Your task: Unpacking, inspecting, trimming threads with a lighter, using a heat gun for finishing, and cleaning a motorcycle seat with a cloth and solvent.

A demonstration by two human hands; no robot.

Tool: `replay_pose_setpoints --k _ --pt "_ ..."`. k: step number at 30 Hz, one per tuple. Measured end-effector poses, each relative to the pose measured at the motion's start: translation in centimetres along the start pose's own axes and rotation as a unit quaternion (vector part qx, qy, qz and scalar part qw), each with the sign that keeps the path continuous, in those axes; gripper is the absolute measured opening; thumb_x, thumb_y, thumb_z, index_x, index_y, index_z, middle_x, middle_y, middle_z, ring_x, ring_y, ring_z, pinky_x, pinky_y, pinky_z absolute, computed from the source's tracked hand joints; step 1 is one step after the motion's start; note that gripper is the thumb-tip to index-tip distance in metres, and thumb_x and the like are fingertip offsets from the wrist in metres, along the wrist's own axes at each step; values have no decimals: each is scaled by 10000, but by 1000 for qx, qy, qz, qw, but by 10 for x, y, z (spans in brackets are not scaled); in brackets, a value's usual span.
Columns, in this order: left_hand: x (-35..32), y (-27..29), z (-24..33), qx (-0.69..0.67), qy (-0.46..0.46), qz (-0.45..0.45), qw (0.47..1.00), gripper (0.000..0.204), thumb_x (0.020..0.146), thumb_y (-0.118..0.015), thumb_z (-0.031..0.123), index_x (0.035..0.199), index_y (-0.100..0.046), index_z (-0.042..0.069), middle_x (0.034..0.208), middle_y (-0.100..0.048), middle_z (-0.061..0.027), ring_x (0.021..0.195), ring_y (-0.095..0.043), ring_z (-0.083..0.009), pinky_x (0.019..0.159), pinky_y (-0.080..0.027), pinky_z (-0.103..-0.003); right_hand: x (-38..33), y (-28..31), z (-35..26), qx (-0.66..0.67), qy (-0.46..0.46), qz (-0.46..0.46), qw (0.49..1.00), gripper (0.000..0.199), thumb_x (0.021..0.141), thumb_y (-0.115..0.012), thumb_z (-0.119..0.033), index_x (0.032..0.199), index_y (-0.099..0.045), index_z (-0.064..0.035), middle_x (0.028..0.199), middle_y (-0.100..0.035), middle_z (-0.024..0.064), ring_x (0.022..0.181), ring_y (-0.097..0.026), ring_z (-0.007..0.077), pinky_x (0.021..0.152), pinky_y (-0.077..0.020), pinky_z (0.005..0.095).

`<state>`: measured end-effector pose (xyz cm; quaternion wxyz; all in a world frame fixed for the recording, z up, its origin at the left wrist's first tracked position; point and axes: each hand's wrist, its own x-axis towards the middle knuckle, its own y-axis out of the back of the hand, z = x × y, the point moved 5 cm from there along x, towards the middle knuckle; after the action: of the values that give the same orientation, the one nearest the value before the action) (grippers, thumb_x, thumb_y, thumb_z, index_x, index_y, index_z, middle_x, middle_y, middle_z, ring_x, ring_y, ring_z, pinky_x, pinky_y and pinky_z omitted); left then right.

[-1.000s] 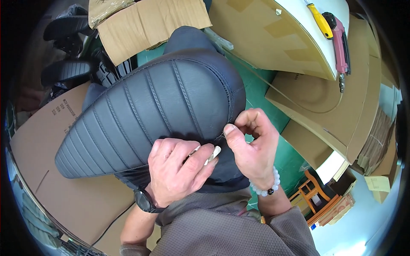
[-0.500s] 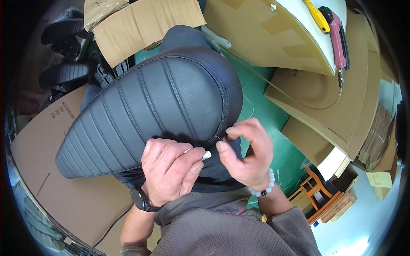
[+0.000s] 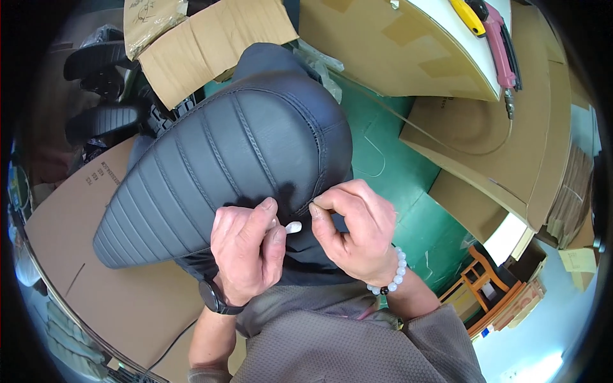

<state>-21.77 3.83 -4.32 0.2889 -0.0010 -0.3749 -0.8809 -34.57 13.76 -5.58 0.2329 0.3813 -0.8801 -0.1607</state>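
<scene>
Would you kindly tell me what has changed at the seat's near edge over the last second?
The right hand, raised off the seam a second ago, has come down beside the left hand, its fingertips pinching at the edge of the black ribbed seat. The left hand has kept hold of the small white piece, shifting slightly. The seat, cardboard and pink tool stayed put.

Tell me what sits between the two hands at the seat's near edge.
In the head view, a small white piece sticks out from the left hand toward the right hand, over the black seat. What it is cannot be told.
</scene>
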Motion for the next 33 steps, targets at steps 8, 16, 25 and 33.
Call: replay_pose_setpoints --k 8,16,25,33 --pt "-8 3 -4 -28 -7 23 999 236 827 -649 -12 1060 -617 -6 727 -636 -58 632 -565 -222 640 -447 -333 -6 4 0 100 -37 -18 994 237 703 -729 40 883 -609 -57 776 -615 82 623 -611 253 539 -481 342" --pt "-14 4 21 -200 22 30 979 366 952 -611 165 1212 -543 -85 572 -573 -38 500 -576 -171 526 -473 -309 -23 4 -28 232 35 -99 967 312 733 -746 -95 1014 -670 18 868 -612 102 652 -604 244 550 -491 343" --pt "11 1 28 17 33 -74 997 361 752 -756 98 1076 -638 -8 689 -665 -15 597 -605 -197 583 -468 -320 -35 38 -1 130 -101 16 986 158 742 -779 -9 873 -697 -42 764 -650 97 614 -638 231 538 -502 322" --pt "26 -9 28 162 -19 31 986 403 623 -881 151 957 -661 100 832 -561 -37 739 -525 -226 645 -437 -342 -37 42 26 128 -185 106 969 222 769 -742 86 963 -670 4 910 -659 125 769 -651 188 676 -515 278"
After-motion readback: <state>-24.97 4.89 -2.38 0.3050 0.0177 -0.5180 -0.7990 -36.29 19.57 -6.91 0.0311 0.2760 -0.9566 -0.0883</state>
